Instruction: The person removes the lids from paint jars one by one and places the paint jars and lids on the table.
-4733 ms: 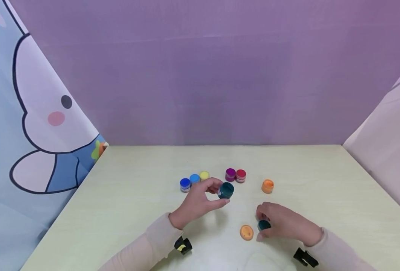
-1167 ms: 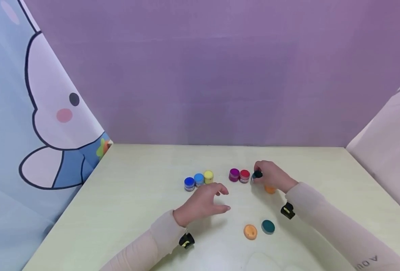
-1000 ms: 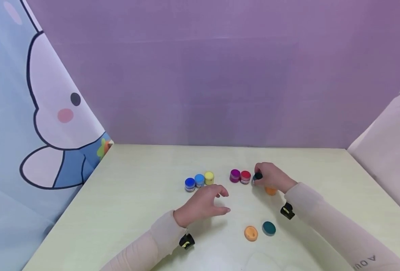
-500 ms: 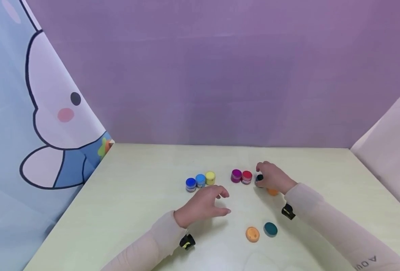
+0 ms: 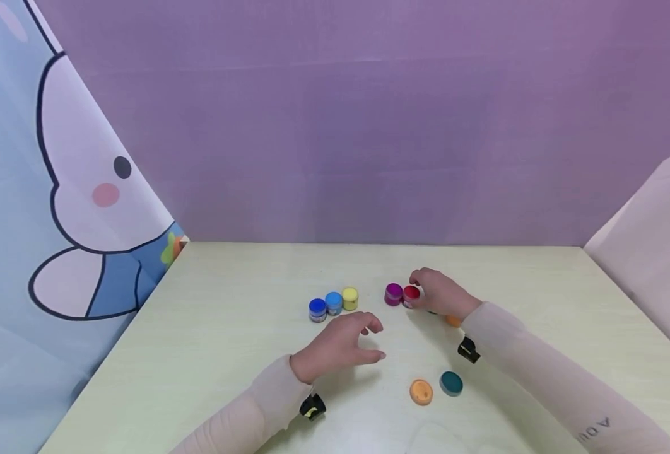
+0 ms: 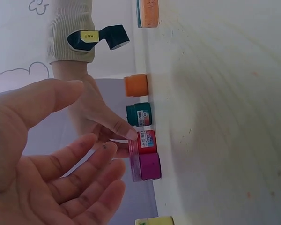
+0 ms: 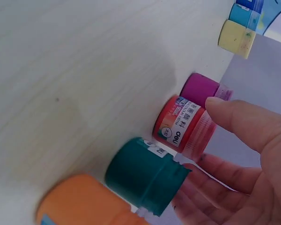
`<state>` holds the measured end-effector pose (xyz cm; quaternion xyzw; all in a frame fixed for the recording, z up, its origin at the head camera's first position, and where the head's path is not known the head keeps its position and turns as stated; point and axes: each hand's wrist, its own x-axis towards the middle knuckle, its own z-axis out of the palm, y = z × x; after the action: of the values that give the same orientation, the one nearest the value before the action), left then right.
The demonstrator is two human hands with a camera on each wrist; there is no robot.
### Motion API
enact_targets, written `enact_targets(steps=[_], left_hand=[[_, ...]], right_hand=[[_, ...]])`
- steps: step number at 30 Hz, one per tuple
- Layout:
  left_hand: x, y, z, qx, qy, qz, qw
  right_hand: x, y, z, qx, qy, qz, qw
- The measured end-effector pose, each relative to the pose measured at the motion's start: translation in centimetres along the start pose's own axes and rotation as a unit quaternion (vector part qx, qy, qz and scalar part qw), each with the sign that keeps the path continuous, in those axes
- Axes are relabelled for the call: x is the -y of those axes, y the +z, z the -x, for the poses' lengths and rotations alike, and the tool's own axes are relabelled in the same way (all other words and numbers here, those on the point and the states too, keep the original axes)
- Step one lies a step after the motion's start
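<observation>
At the back of the table my right hand (image 5: 444,293) has its thumb and fingers around the lid of a red paint jar (image 7: 178,123), thumb on the near side. A purple paint jar (image 5: 393,294) stands against the red one. On the other side of it are a teal paint jar (image 7: 145,176) without its lid and an open orange paint jar (image 6: 136,85). My left hand (image 5: 337,343) hovers over the middle of the table, thumb and fingers spread and holding nothing. Near the front lie an orange lid (image 5: 421,392) and a teal lid (image 5: 451,383).
Left of the purple jar stand a dark blue jar (image 5: 317,309), a light blue jar (image 5: 334,303) and a yellow jar (image 5: 349,298), side by side with lids on. A purple cloth (image 5: 335,145) hangs behind the table (image 5: 227,328).
My right hand carried the opened teal jar from the front to beside the orange jar, released it and moved left to the red jar. The left hand, which held the teal jar earlier, is empty.
</observation>
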<state>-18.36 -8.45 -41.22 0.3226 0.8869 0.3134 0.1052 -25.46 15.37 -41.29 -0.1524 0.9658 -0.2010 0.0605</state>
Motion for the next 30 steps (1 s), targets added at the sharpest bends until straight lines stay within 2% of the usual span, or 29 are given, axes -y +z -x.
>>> enact_targets(steps=[17, 30], left_hand=[[-0.1, 0.1, 0.1, -0.006, 0.017, 0.003, 0.9998], [-0.4, 0.0, 0.1, -0.030, 0.031, -0.001, 0.9991]], right_hand=[[0.6, -0.3, -0.4, -0.002, -0.033, 0.003, 0.999], [1.0, -2.5, 1.3, -0.035, -0.031, -0.036, 0.998]])
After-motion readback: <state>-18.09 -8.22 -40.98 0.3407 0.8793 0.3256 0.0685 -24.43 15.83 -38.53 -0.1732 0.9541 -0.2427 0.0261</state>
